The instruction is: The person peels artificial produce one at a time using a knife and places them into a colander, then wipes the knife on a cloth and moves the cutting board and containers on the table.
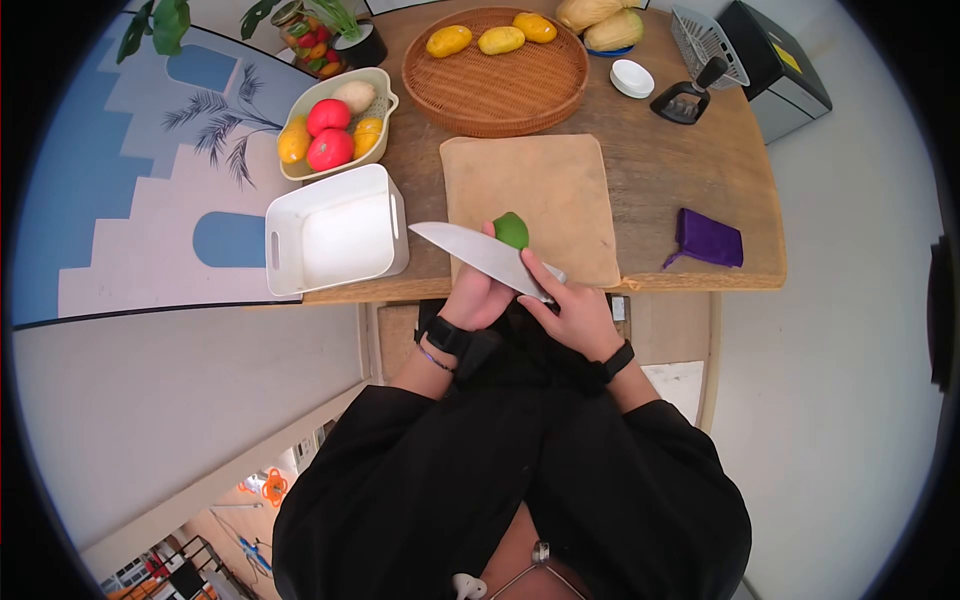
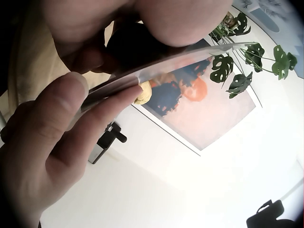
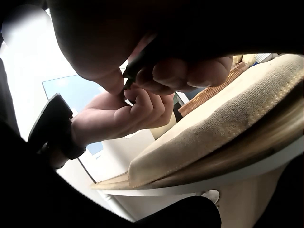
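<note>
My right hand [image 1: 580, 320] grips a large kitchen knife [image 1: 475, 248] by its handle end, with thumb and index finger at the base of the blade. The broad blade slants up to the left, over my left hand [image 1: 480, 298]. That hand holds a smooth green fruit [image 1: 511, 230], partly hidden behind the blade; its exact kind I cannot tell. Both hands are at the front edge of a tan cloth-like mat [image 1: 530, 180]. In the left wrist view the right thumb [image 2: 64, 97] and index finger lie on opposite sides of the knife.
A white bin [image 1: 335, 230] stands left of the mat, with a basket [image 1: 388, 100] of colourful produce behind. A round wicker tray [image 1: 490, 90] bears yellow fruits. Rightward are a purple pouch [image 1: 710, 238], white dishes [image 1: 631, 78] and a black-handled tool [image 1: 690, 92].
</note>
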The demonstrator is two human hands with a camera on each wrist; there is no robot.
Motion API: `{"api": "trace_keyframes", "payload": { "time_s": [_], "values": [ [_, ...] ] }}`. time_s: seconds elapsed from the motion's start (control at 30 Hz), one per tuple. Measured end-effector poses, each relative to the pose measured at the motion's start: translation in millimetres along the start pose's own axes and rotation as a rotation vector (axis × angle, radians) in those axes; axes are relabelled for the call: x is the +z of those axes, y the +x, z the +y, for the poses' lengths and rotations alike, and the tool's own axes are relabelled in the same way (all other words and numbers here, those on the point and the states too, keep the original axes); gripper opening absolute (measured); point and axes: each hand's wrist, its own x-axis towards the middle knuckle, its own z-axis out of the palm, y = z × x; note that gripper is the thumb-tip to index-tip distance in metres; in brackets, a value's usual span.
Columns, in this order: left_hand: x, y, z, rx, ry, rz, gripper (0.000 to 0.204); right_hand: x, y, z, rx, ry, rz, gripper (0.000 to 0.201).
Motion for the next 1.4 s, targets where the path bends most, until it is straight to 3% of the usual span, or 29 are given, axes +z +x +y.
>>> {"api": "trace_keyframes", "payload": {
  "time_s": [0.07,0.13,0.17,0.23,0.47,0.53,0.57,0.63,0.67,0.73,0.8,0.97,1.0,1.07,1.23,1.3,1.33,1.4],
  "values": [
    [-8.2,0.7,-2.4,-0.04,0.032,0.027,0.041,-0.7,0.3,2.3,0.034,0.029,-0.025,0.071],
    [-17.2,-1.1,-0.2,-0.076,0.066,0.06,0.037,3.8,4.9,7.0,0.067,0.242,0.098,0.068],
    [-14.7,-3.3,3.9,-0.113,0.012,-0.019,0.036,1.8,7.3,7.9,0.067,0.244,0.098,0.068],
    [-10.8,-4.9,7.0,-0.145,0.007,-0.077,0.04,-5.5,10.5,12.1,0.297,0.399,0.003,0.065],
    [-6.4,1.3,5.2,-0.131,0.073,0.089,0.044,-6.1,6.4,12.1,0.293,0.39,0.04,0.063],
    [-28.5,9.2,-1.7,-0.098,-0.047,-0.098,0.047,-9.2,3.6,3.4,0.156,0.303,0.07,0.065],
    [-20.1,7.6,-3.4,-0.102,-0.047,-0.098,0.047,-12.3,2.1,-1.0,0.161,0.303,0.071,0.065],
    [4.8,2.7,-5.6,-0.024,-0.015,0.135,0.052,-16.4,0.2,-8.0,0.067,0.142,-0.059,0.066],
    [1.1,3.5,-4.0,-0.026,-0.012,0.134,0.052,-13.1,-0.2,-8.4,0.069,0.142,-0.056,0.066],
    [-9.8,4.8,0.2,-0.163,0.006,-0.03,0.055,-5.2,-1.4,-7.0,-0.02,0.069,-0.041,0.067],
    [-6.8,5.0,-0.9,-0.144,0.021,-0.056,0.055,-7.2,-1.5,-8.6,0.004,0.029,-0.054,0.067],
    [16.3,-2.2,-3.8,-0.053,0.218,0.201,0.049,-8.7,1.0,-5.5,0.074,0.014,-0.008,0.068],
    [11.6,-1.8,-3.9,-0.053,0.218,0.2,0.049,-9.0,2.6,-1.5,0.095,0.055,0.018,0.067],
    [0.9,-2.0,-1.4,-0.127,0.183,0.012,0.047,-11.2,5.1,4.4,0.115,0.098,0.043,0.067],
    [-13.1,-0.4,1.5,-0.147,0.137,-0.084,0.046,-19.0,8.4,14.0,0.266,0.338,0.056,0.063],
    [-15.1,2.4,5.0,-0.146,0.098,-0.203,0.047,-23.3,8.5,9.8,0.281,0.331,0.06,0.063],
    [-15.4,1.7,4.3,-0.142,0.098,-0.2,0.047,-24.2,8.5,7.9,0.297,0.323,0.065,0.062],
    [6.6,-2.6,8.3,-0.095,0.155,-0.004,0.045,-20.8,5.3,5.7,0.244,0.318,0.082,0.063]
  ]
}}
